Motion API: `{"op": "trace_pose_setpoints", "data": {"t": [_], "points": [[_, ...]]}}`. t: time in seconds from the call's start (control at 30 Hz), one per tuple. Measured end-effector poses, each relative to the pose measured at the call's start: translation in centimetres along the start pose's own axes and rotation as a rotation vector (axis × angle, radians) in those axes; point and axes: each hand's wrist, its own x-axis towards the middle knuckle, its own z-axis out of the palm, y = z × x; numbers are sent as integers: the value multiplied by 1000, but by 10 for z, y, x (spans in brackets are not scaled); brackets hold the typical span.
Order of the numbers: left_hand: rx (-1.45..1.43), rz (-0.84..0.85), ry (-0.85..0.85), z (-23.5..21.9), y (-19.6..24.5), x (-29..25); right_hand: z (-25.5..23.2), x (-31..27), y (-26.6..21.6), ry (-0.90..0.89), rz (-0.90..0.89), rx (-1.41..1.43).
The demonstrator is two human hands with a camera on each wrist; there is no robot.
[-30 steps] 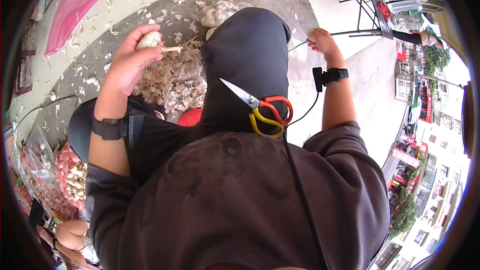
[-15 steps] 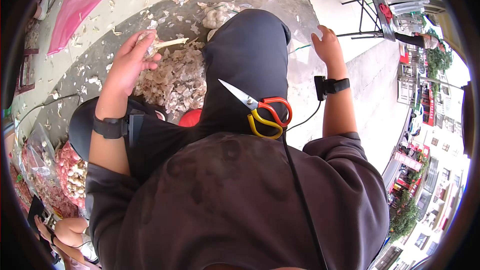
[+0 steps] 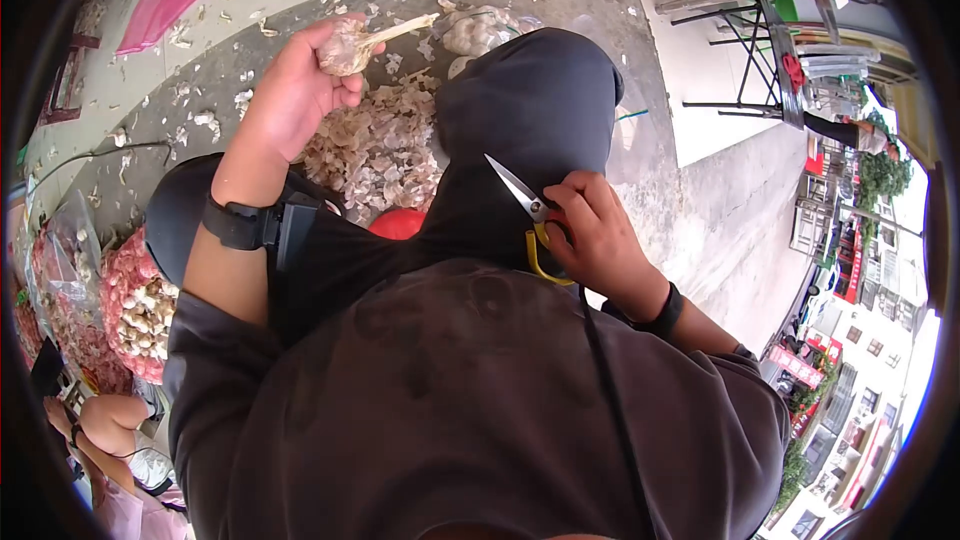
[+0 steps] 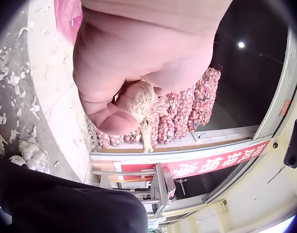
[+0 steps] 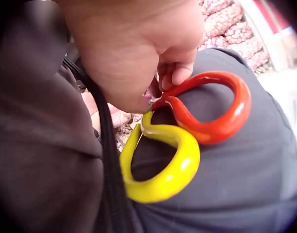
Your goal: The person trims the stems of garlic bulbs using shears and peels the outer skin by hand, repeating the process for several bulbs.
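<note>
In the head view my left hand (image 3: 280, 110) holds a garlic bulb (image 3: 345, 48) with its long dry stem pointing toward the right. Fingers and thumb wrap the same bulb (image 4: 138, 99) in the left wrist view, stem downward. My right hand (image 3: 605, 245) is at the scissors (image 3: 516, 187), which lie on the dark-trousered thigh with the blades toward the upper left. Seen from the right wrist, the thumb and fingers pinch them near the pivot. The red handle (image 5: 240, 107) and yellow handle (image 5: 185, 160) stick out below the hand.
Loose garlic skins (image 3: 370, 155) are heaped between the legs, beside something red (image 3: 398, 224). A clear bag of garlic (image 3: 478, 32) is beyond the knee. Mesh sacks of garlic (image 3: 140, 320) stand at left. A black cable (image 3: 612, 410) runs down the shirt.
My right hand came back from beyond the thigh, where it was open, down to the scissors. The left hand moved up and right with the garlic bulb, turning it so the stem points up-right.
</note>
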Motion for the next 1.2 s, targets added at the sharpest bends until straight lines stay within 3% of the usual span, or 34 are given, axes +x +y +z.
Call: {"op": "trace_pose_setpoints", "data": {"t": [0.17, 0.3, 0.4, 0.53, 0.63, 0.67, 0.77, 0.93, 1.07, 1.2], "points": [[-93, 89, -162, -8, 1, -2, 12, -42, 8, 22, 67, -66], [-169, 136, -209, -1, 4, -7, 13, -52, 4, -72, 159, -93], [-149, 146, -210, 5, 7, -13, 17, -54, 3, -65, 356, -30], [-165, 158, -274, 6, 8, -18, 2, -41, 7, -276, 543, 31], [-190, 170, -302, 4, 6, -19, -2, -26, -5, -300, 576, -48], [-194, 176, -311, 3, 6, -19, -3, -24, -6, -265, 583, 68], [-250, 227, -330, 0, 7, -22, -15, -4, -11, -179, 551, 489], [-338, 246, -423, 7, 17, -30, 1, 46, -35, -103, 271, 902], [-269, 269, -493, 4, 15, -37, 22, 71, -35, -91, 86, 687], [-201, 243, -444, 5, 8, -39, 28, 86, -43, -203, 118, 636]]}}
